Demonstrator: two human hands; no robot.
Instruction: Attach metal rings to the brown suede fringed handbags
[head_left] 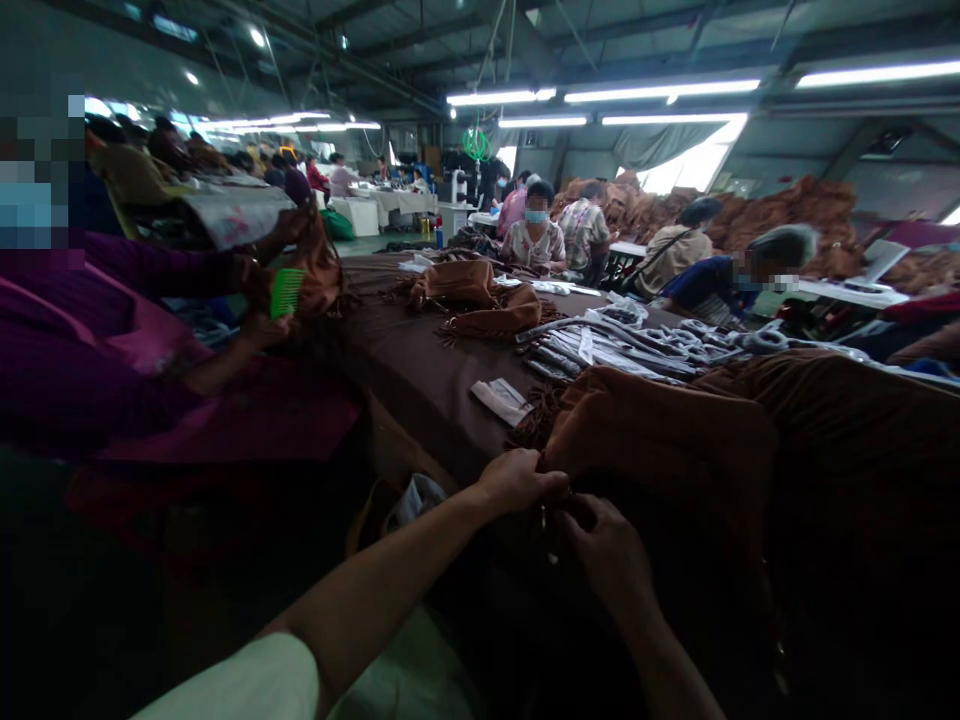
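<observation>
My left hand (516, 482) and my right hand (606, 548) meet at the near edge of a brown suede piece (660, 440) lying on the table. Both pinch its dark lower edge, thumbs and fingers closed on the fabric. A small pale thing hangs between my hands; what it is stays unclear. Brown fringe (534, 420) spreads just beyond my left hand.
A long table (420, 370) covered in dark brown cloth holds more brown pieces (480, 295), white labels (501, 400) and bundled grey straps (600, 345). At my left a person in purple combs a brown piece with a green comb (285, 292). Other people sit at the far side.
</observation>
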